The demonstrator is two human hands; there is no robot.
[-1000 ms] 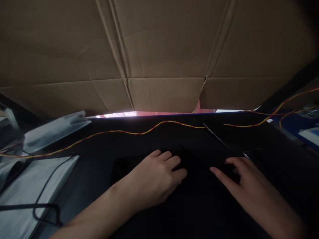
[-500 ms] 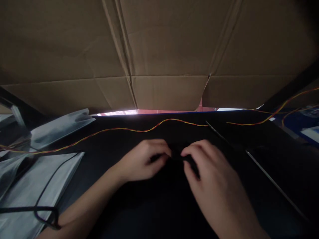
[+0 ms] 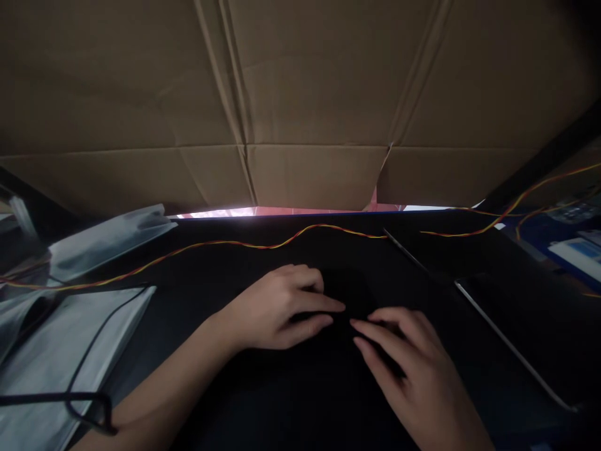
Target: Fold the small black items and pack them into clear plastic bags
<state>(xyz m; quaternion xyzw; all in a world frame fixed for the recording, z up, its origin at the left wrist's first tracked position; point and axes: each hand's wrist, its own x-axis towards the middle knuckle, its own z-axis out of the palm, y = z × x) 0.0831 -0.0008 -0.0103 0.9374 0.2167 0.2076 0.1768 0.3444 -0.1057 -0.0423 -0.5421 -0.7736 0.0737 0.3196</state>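
Since the preceding half second, the left hand (image 3: 277, 310) and right hand (image 3: 408, 363) had parted and lay with fingers flat, gripping nothing, on the black fabric (image 3: 345, 294) at the counter (image 3: 197, 269) centre, indicating pressing rather than pinching.

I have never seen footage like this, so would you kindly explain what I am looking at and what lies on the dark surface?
The picture comes from a camera worn on a person's head, looking down at their own bare hands. The left hand and right hand rest flat on a dark item too dim to identify. A red-and-yellow wire snakes across the black table. Silvery plastic bags lie at the left, a black cord over them. A flat dark panel lies at the right. Brown cardboard stands behind.
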